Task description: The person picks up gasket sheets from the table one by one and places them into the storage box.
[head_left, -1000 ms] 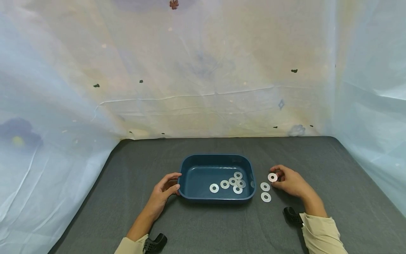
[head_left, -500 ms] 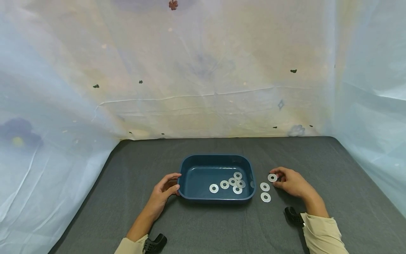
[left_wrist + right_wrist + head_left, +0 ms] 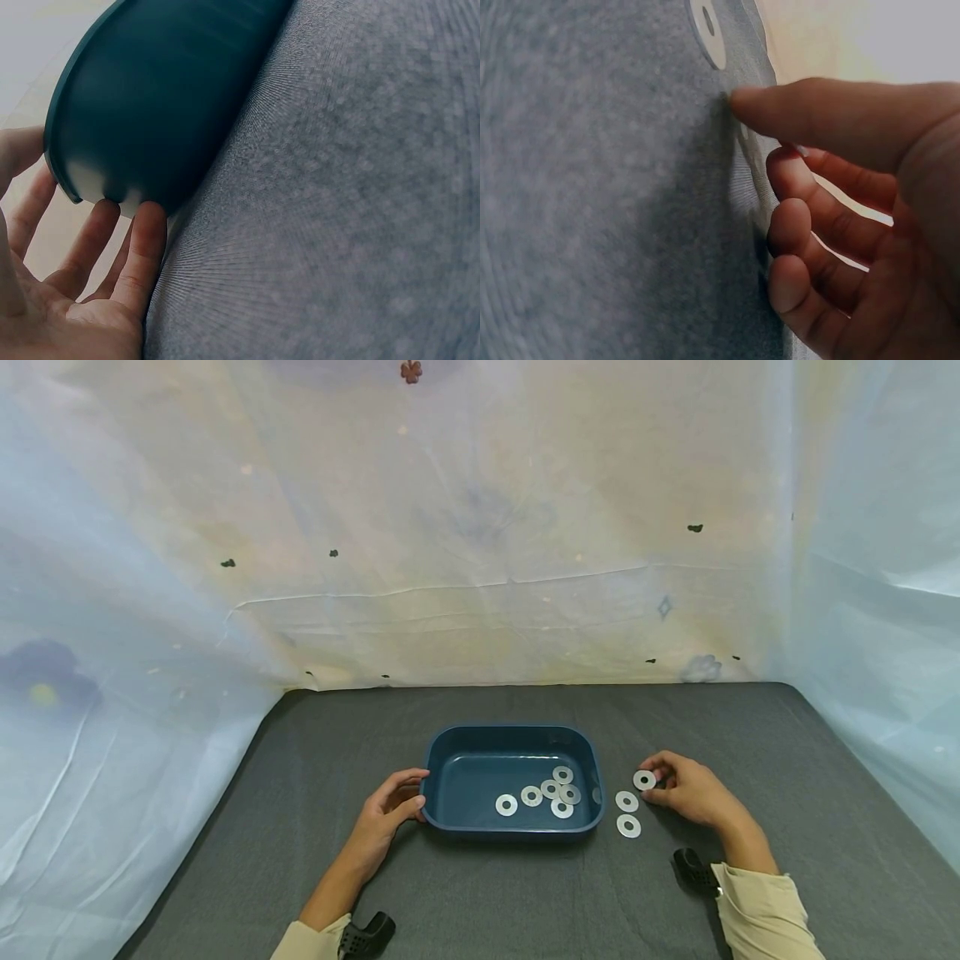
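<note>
A dark blue rectangular dish (image 3: 472, 777) holds several flat metal washers (image 3: 532, 796) on its floor, mostly toward the right side. My left hand (image 3: 378, 818) rests against the dish's left end. In the left wrist view its fingers (image 3: 142, 255) touch the dish wall (image 3: 142, 105) from outside. To the right of the dish, my right hand (image 3: 686, 789) pinches a washer (image 3: 644, 780) by its edges between thumb and fingers. In the right wrist view, the thumb (image 3: 817, 112) hides most of that washer. Two more washers, one (image 3: 627, 802) behind the other (image 3: 628, 826), lie between dish and hand.
A dark grey cloth (image 3: 525, 893) covers the table. Pale patterned sheets (image 3: 480, 527) hang behind and at both sides. Each wrist wears a black device, the left one (image 3: 367, 935) and the right one (image 3: 692, 868), beside beige sleeves (image 3: 761, 910).
Almost nothing differs. My right hand shifts only slightly around the washer, which stays at nearly the same spot; the left hand and dish keep still.
</note>
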`<action>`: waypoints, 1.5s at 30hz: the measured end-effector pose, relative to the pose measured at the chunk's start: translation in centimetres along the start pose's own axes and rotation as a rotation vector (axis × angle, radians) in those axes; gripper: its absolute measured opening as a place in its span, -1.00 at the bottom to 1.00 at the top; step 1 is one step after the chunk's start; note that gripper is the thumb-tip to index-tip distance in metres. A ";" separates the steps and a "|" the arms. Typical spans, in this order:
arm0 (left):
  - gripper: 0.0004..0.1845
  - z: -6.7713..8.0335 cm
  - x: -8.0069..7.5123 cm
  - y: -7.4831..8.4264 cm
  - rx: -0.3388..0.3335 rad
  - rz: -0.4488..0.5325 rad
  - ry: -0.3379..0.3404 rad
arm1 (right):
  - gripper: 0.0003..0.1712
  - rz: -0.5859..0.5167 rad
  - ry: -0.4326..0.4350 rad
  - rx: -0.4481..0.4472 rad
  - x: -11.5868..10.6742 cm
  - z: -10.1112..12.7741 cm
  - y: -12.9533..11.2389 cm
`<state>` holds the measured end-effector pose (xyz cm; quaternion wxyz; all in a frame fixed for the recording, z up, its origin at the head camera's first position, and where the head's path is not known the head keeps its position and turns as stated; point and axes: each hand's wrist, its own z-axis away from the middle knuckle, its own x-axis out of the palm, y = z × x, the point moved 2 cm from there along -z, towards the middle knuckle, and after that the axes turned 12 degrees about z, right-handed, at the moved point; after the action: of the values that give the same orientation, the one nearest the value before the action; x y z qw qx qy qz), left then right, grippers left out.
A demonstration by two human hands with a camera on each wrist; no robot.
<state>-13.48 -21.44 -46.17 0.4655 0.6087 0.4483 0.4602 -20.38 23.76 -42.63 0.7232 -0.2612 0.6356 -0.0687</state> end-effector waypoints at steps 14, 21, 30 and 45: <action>-0.56 0.0 0.0 0.0 0.011 0.004 -0.001 | -0.55 -0.072 0.064 0.002 -0.4 -0.1 -0.4; -0.55 0.0 0.0 -0.1 0.005 0.009 0.001 | -0.57 -0.083 0.076 0.005 -0.7 -0.1 -0.5; -0.55 -0.1 -0.1 -0.1 -0.001 0.001 0.004 | -0.54 -0.085 0.090 0.001 -1.0 0.1 -0.7; -0.55 0.0 0.0 0.0 -0.015 -0.001 0.010 | -0.50 -0.057 0.110 0.015 -1.5 0.2 -1.3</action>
<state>-13.53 -21.46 -46.18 0.4680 0.6028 0.4475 0.4663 -20.14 23.33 -40.73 0.6870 -0.2695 0.6661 -0.1083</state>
